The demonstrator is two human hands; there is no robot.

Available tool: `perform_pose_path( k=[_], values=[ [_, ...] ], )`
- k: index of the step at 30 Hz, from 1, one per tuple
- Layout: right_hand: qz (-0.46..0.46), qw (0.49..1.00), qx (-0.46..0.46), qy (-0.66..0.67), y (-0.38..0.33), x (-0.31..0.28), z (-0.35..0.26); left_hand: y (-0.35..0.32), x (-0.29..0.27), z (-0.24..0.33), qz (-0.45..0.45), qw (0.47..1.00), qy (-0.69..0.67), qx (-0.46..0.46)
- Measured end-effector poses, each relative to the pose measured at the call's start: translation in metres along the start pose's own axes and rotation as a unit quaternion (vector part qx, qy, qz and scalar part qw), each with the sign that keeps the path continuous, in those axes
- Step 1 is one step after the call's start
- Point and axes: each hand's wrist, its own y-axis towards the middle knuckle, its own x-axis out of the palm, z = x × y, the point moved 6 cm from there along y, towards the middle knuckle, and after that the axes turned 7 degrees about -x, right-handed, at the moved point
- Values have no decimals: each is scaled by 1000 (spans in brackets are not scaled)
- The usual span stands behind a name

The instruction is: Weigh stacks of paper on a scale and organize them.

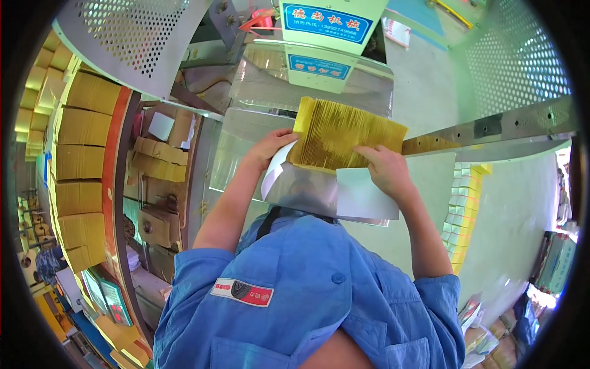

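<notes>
A red-and-white lettered patch (243,292) here; my left hand (275,149) grips the left edge of the yellow pleated stack (350,134), between my hands; blue printed label (329,24) beyond; right hand (387,172) touching its face (gripping? can't tell).

The rectangular yellow stack of thin folded layers (350,134) shows fine dark brownish stripes. The flat, rectangular paper-like sheet (367,195) is pale bluish white. The blue button-front work shirt (295,277) bears a white-bordered red patch (243,292) with a dark ribbed motif. The curved, pale grey perforated metal panel (126,31) is dotted with holes; a long reddish beam (113,203) borders yellow-brown stacked bundles (82,161).
</notes>
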Motion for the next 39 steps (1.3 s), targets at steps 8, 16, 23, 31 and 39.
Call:
perform_pose_path(
  k=[8, 16, 23, 31, 39],
  values=[
    [52, 999, -8, -11, -14, -9, 28, 5, -19, 4, 34, 999, 28, 25],
    [148, 988, -32, 16, -43, -16, 32, 31, -10, -14, 5, 996, 74, 40],
    [9, 985, -129, 119, 25, -16, -60, -5, -2, -11, 23, 998, 28, 45],
    [-122, 970, -164, 134, 71, 5, -49, -15, 6, 2, -19, 991, 75, 106],
    [-222, 966, -135, 0, 81, 7, -25, -43, 6, 10, 10, 989, 98, 107]
  ],
)
